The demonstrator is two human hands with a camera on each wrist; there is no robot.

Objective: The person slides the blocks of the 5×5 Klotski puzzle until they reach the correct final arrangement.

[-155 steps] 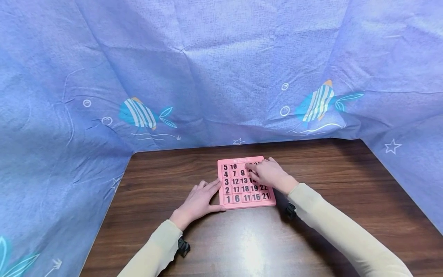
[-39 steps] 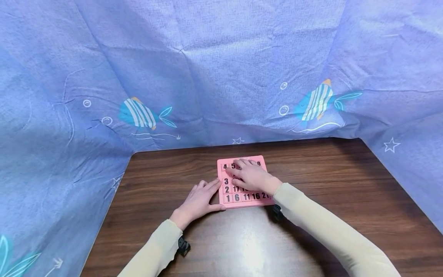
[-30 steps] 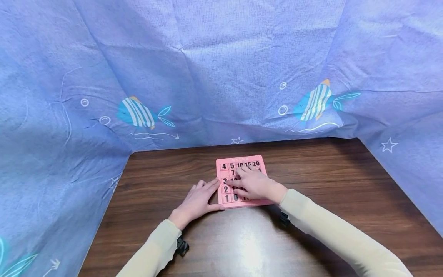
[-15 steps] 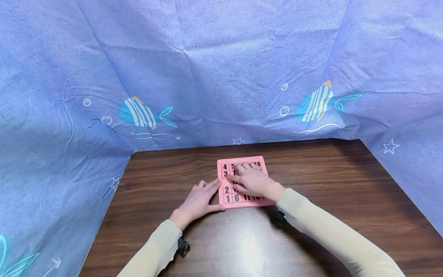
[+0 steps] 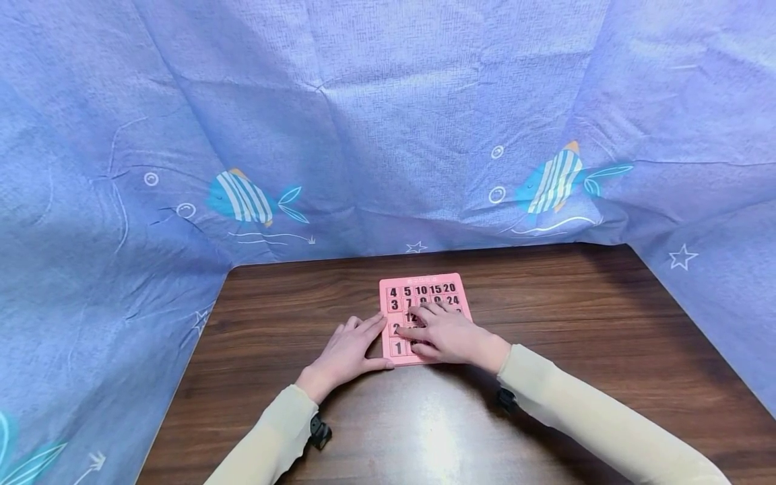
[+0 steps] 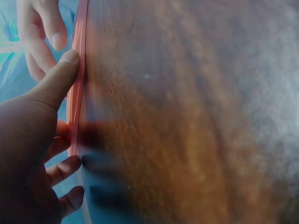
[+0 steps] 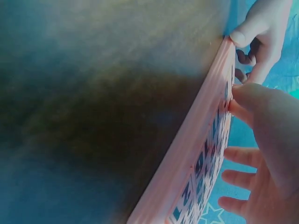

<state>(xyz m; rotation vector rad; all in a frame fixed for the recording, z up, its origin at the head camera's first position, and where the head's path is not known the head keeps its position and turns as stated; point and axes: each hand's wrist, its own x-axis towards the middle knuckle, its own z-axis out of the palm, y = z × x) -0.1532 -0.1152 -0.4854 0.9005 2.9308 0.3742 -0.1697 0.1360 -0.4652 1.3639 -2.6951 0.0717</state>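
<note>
The pink number board (image 5: 422,279) is set on the wooden table (image 5: 570,323); its left edge is touched by the wide-spread left hand (image 5: 344,356), tile 2 (image 5: 395,327) by the loosely spread right hand (image 5: 447,335)

Tabletop (image 5: 438,431) glare, wrist views seemingly soft

One left hand (image 5: 347,349) and one right hand (image 5: 453,337) are showing, plus two pale sleeves (image 5: 267,431) and two black wrist devices (image 5: 320,432). One pink board (image 5: 448,277) is lying on one wooden table (image 5: 558,323); five number tiles (image 5: 421,290) are filling its far row, total hidden. One blue cloth (image 5: 394,121) is hanging at far side, showing two striped fish (image 5: 242,197), four bubbles (image 5: 186,210) (two left, two right), three white stars (image 5: 415,248).
</note>
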